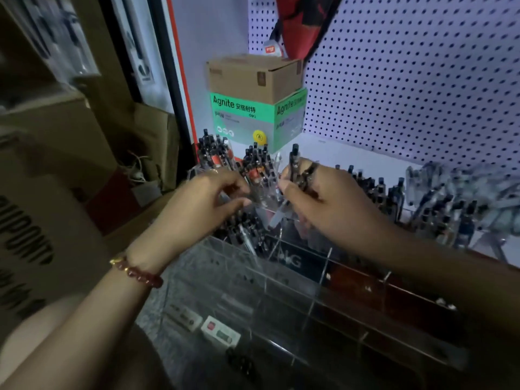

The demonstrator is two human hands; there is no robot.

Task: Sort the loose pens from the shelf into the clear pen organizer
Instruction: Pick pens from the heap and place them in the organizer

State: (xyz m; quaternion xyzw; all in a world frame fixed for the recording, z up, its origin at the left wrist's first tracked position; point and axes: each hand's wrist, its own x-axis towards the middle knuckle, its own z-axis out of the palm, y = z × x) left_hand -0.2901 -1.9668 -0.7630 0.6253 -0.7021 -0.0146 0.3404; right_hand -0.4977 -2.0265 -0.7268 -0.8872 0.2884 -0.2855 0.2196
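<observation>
Shelf: I see a white shelf (351,156) that carries everything.
Organizer: the clear organizer (225,263) sits at the front of the shelf, right under both hands. Thin clear walls cut it into slots.
Loose pens: the loose pens (455,190) lie in a blurry heap at the far right, well apart from both hands.
Standing pens: the standing pens (213,153) fill the back left slots, tops up.
Right hand: my right hand (318,204) is curled round one pen and grips it.
Left hand: my left hand (208,198) has its fingers curled in, just beside the standing pens. I cannot tell if it pinches one.
Pen: the pen (294,159) has a black top and a clear body. It tilts, top up, tip down.
How it feels: I think it is light, stiff and smooth, so it may slip. It should not break easily, but the thin clear walls might.
Where to hold: I would hold it round the middle, with thumb and two fingers.
Pen and hand: the middle is hidden inside my right hand. The top sticks out above the fingers, and the tip points down over a middle slot.
</observation>
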